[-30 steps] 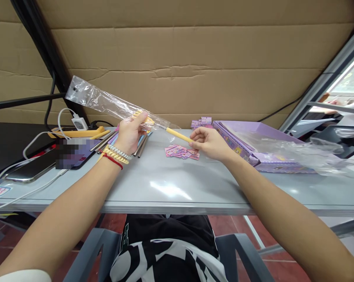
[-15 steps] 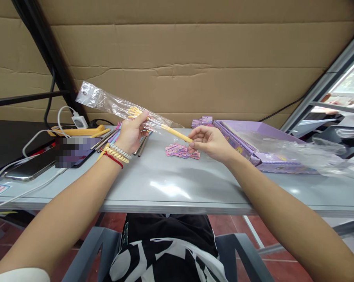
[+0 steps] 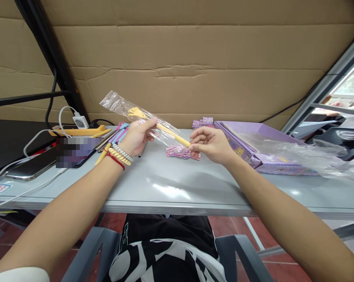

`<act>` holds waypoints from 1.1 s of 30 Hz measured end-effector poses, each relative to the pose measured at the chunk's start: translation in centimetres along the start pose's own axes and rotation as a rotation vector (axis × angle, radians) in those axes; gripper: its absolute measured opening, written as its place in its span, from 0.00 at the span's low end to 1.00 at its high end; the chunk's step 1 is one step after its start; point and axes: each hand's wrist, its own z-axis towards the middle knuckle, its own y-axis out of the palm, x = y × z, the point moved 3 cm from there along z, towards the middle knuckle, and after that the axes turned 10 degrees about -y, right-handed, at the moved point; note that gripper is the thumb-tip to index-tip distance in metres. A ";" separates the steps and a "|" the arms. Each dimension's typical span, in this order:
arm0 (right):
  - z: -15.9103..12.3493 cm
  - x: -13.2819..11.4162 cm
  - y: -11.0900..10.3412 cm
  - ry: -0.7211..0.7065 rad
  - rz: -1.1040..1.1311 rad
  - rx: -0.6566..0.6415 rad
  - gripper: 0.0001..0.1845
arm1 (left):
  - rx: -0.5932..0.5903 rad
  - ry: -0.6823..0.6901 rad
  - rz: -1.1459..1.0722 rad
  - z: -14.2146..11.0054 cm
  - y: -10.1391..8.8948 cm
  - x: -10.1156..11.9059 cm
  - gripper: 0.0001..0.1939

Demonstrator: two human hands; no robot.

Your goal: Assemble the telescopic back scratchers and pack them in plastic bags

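A yellow back scratcher (image 3: 173, 135) with a small hand-shaped head lies slantwise in a clear plastic bag (image 3: 115, 102), raised above the table. My left hand (image 3: 138, 136) is closed around the bag and the scratcher's middle, thumb on top. Between the fingertips of my right hand (image 3: 210, 144) is the lower end of the yellow handle, near the bag's right end. Under it, a small pile of pink printed cards (image 3: 177, 151) rests on the table. Beyond my left wrist lie more back scratchers (image 3: 118, 135) with coloured handles and metal rods, partly hidden by the hand.
On the right stands a purple box (image 3: 253, 127) with loose clear plastic bags (image 3: 308, 150) over its side. More pink cards (image 3: 202, 122) sit at the back. Phones (image 3: 33, 162), white cables and a charger (image 3: 80, 120) occupy the left. Cardboard (image 3: 194, 51) walls the rear.
The clear bag has slid right and down along the scratcher, now covering more of the handle. My left hand has moved slightly right with it; my right hand stays at the handle end.
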 end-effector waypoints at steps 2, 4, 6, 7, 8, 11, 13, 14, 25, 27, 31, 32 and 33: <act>0.0 0.0 0.0 -0.009 -0.024 0.005 0.27 | -0.020 -0.004 0.022 -0.1 0.2 -0.1 0.19; -0.1 0.1 0.1 -0.011 -0.044 0.004 0.27 | -0.044 -0.009 0.032 -0.1 0.3 -0.2 0.19; -0.1 0.3 0.1 -0.007 -0.091 -0.004 0.28 | -0.060 -0.017 0.028 -0.1 0.3 -0.3 0.19; -0.1 0.4 0.0 -0.005 -0.129 -0.010 0.28 | -0.062 -0.018 0.024 0.0 0.3 -0.3 0.19; -0.1 0.5 0.0 -0.007 -0.170 -0.015 0.29 | -0.060 -0.019 0.021 0.0 0.2 -0.4 0.19; -0.2 0.6 0.0 -0.057 -0.295 -0.020 0.30 | -0.049 -0.011 0.031 0.0 0.3 -0.4 0.19; -0.1 0.5 0.1 -0.124 -0.379 -0.003 0.31 | -0.062 -0.013 0.052 -0.1 0.6 -0.5 0.20; -0.1 0.4 0.1 -0.155 -0.422 0.010 0.31 | -0.079 -0.016 0.065 -0.2 0.7 -0.6 0.20; -0.3 -0.9 0.6 -0.346 -0.661 -0.047 0.25 | -0.082 0.013 0.012 0.2 0.5 -0.7 0.18; -0.4 -0.8 0.9 -0.385 -0.675 -0.047 0.23 | -0.078 0.000 0.031 0.2 0.4 -0.8 0.18; -0.5 -0.7 1.4 -0.494 -0.702 -0.072 0.19 | -0.098 -0.029 0.122 0.2 0.7 -1.3 0.17; -0.5 -0.7 1.4 -0.521 -0.723 -0.094 0.18 | -0.109 -0.031 0.133 0.1 0.8 -1.3 0.17; -0.5 -0.6 1.5 -0.545 -0.745 -0.121 0.18 | -0.116 -0.032 0.137 0.1 0.9 -1.4 0.16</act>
